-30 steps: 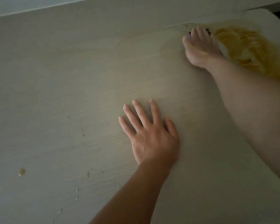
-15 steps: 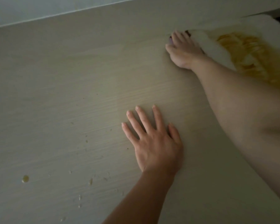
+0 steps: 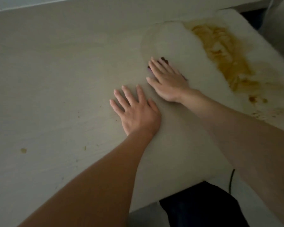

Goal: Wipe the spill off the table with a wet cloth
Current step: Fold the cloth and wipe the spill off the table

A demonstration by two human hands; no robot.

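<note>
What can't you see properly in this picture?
- Cloth: head view, almost wholly under the right hand; only dark bits show.
- Spill: head view, smeared by blur.
- Table: head view, cut off at the left edge.
- Cable: head view, its top hidden behind the right forearm.

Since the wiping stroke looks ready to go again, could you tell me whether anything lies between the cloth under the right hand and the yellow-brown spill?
Nothing visible does. The right hand presses flat on a dark cloth, and only bare pale wooden table separates it from the yellow-brown smeared spill. The left hand rests on the other side.
</note>
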